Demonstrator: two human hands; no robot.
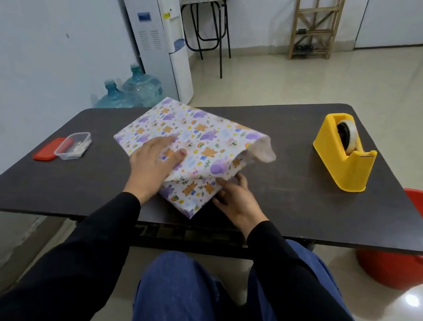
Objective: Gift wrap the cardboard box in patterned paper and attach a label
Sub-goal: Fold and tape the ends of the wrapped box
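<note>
The patterned paper [202, 137] lies in the middle of the dark table [294, 199]. It has purple shapes, brown bears and little rainbows on it. The box is under the paper and cannot be seen. The paper's near corner comes close to the table's near edge. Its right end gapes open and shows the white inside.

The left hand [154, 163] lies flat on top of the paper, fingers straight and pressing down. The right hand [237, 199] is at the paper's near right side, fingertips touching the fold. I cannot tell if it pinches the paper or only touches it.

There is bare table to the right of the paper, before the yellow tape holder [346, 157], which sits near the far right corner. On the left, near the table's edge, sits a small clear tub [72, 146] with a red lid [45, 153] beside it. A red bucket [416, 243] stands on the floor by the table's right end.

A small yellow sticker [167, 15] on the water cooler [156, 43] is too small to read.
</note>
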